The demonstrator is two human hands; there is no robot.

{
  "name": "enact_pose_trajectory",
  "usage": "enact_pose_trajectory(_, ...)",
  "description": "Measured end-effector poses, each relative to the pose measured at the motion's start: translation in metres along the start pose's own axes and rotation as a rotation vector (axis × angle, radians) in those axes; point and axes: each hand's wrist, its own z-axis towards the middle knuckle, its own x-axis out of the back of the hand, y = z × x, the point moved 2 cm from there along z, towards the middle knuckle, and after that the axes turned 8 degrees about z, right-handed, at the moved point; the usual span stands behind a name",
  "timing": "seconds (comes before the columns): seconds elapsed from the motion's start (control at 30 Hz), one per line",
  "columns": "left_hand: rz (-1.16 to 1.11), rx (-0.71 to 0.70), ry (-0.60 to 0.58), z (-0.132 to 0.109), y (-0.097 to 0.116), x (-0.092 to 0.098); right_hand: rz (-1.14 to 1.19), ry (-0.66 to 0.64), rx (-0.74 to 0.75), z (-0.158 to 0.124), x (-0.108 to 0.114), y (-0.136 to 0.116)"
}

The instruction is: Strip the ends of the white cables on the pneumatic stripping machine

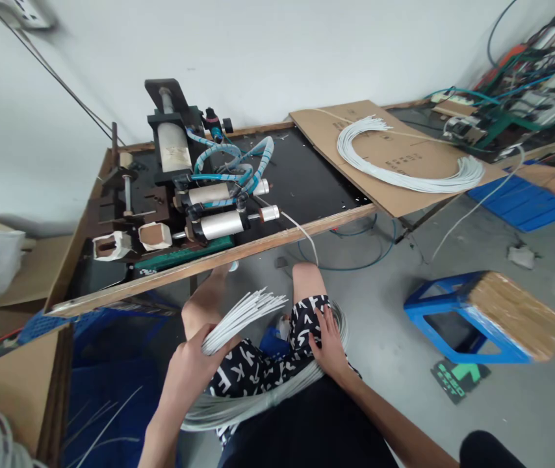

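Observation:
I sit at a workbench with a bundle of thin white wires (245, 312) curved across my lap. My left hand (192, 367) is closed round one end of the bundle, whose cut tips fan out above my knee. My right hand (329, 344) lies on my right thigh with fingers stretched over the bundle's other side. On the black bench top (307, 175) stands a pneumatic machine (199, 188) with silver cylinders and blue coiled hoses. A single white wire (301, 234) hangs off the bench edge towards my knee.
A second curved bundle of white wires (404, 172) lies on a cardboard sheet (385, 136) at the right of the bench. A blue stool (482, 318) with a woven seat lies tipped on the floor to my right. Blue crates (112, 383) and cardboard boxes stand at my left.

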Motion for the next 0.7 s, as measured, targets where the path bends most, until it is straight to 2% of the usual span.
enact_pose_trajectory(0.1, 0.113, -0.010, -0.050, 0.003, 0.006, -0.005, -0.052, -0.003, 0.020, -0.004, 0.007, -0.013)
enact_pose_trajectory(0.23, 0.123, -0.016, -0.051, 0.005, 0.003, -0.007, -0.068, -0.005, 0.058, -0.008, 0.018, -0.027)
enact_pose_trajectory(0.4, 0.064, -0.037, -0.047, 0.001, -0.014, -0.005, -0.005, -0.029, 0.062, -0.008, 0.015, -0.028)
enact_pose_trajectory(0.53, -0.067, -0.017, 0.016, -0.002, -0.029, -0.005, 0.121, -0.054, 0.049, -0.005, 0.011, -0.028)
enact_pose_trajectory(0.6, -0.164, -0.007, 0.028, -0.003, -0.030, -0.004, 0.233, -0.087, 0.047, 0.000, 0.010, -0.040)
enact_pose_trajectory(0.7, -0.295, -0.033, 0.021, -0.006, -0.017, 0.000, 0.485, -0.238, 0.075, 0.014, 0.007, -0.082)
